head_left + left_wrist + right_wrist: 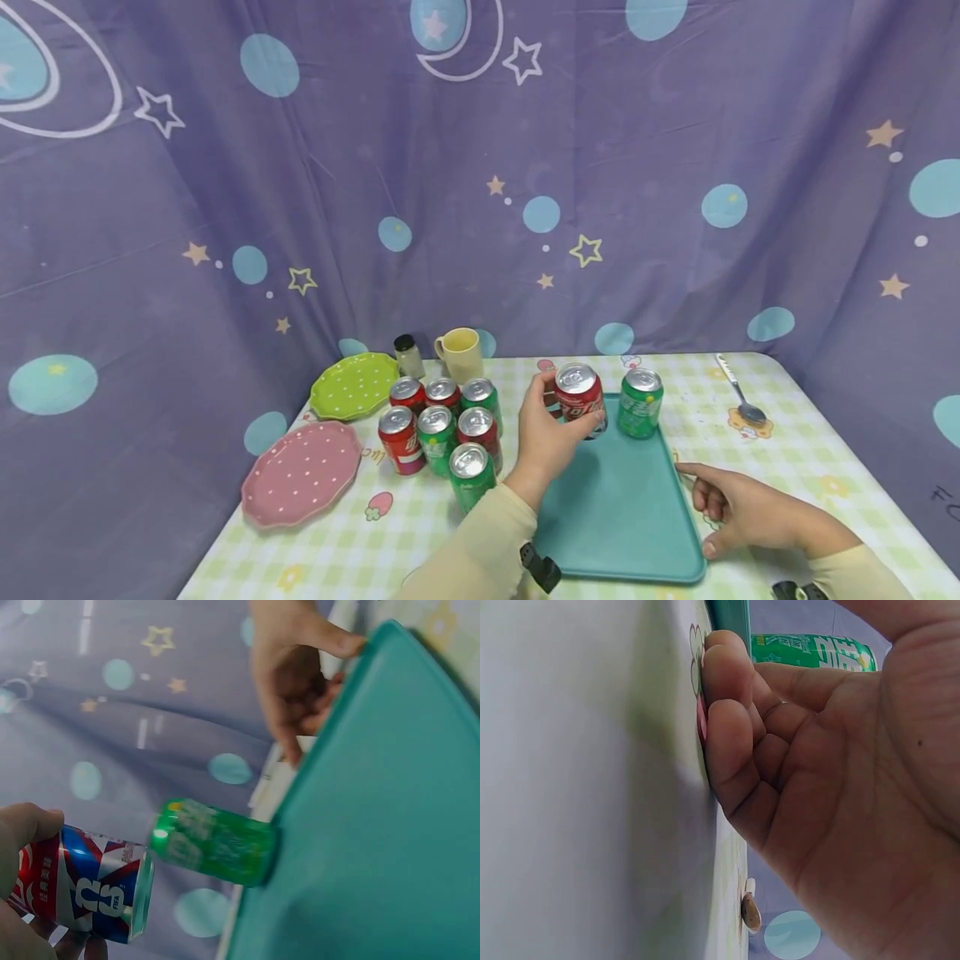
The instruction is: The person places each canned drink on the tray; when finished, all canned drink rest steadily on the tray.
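left hand grips a red cola can at the far end of a teal tray, beside a green soda can; right hand, fingers loosely curled, steadies the tray's right edge.
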The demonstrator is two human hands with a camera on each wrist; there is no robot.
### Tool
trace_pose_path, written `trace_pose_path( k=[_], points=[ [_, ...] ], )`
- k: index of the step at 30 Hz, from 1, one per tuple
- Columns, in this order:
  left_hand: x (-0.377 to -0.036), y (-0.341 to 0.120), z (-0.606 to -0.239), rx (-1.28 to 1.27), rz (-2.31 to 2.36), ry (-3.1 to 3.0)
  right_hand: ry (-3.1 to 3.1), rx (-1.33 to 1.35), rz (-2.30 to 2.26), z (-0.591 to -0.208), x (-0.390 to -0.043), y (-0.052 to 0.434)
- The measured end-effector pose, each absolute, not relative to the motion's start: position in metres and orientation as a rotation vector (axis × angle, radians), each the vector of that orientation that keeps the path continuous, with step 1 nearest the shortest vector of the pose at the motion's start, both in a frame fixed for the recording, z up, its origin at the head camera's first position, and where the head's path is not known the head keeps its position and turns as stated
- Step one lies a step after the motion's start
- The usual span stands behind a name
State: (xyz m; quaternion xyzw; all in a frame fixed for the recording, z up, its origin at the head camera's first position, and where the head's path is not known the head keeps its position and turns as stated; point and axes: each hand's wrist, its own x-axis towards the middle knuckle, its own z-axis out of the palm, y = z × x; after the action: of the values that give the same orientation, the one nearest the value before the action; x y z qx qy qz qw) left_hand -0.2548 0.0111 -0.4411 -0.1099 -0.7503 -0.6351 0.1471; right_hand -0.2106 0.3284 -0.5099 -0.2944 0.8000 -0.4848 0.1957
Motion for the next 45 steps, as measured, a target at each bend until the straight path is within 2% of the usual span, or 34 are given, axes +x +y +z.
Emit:
trace_pose_path(
  k=[9, 21, 45],
  points=[
    [-0.283, 0.038, -0.466, -0.204, -1.779, -2.273, 2.289, -0.815, -1.331, -0.509, -0.212, 0.330],
    [-0.312, 0.052, -0.489, -0.096, -1.698, -2.390, 2.291, -0.855, -1.346, -0.511, -0.213, 0.327],
    [-0.316, 0.062, -0.492, -0.130, -1.573, -2.465, 2.302, -0.810, -1.328, -0.508, -0.210, 0.327]
  ],
)
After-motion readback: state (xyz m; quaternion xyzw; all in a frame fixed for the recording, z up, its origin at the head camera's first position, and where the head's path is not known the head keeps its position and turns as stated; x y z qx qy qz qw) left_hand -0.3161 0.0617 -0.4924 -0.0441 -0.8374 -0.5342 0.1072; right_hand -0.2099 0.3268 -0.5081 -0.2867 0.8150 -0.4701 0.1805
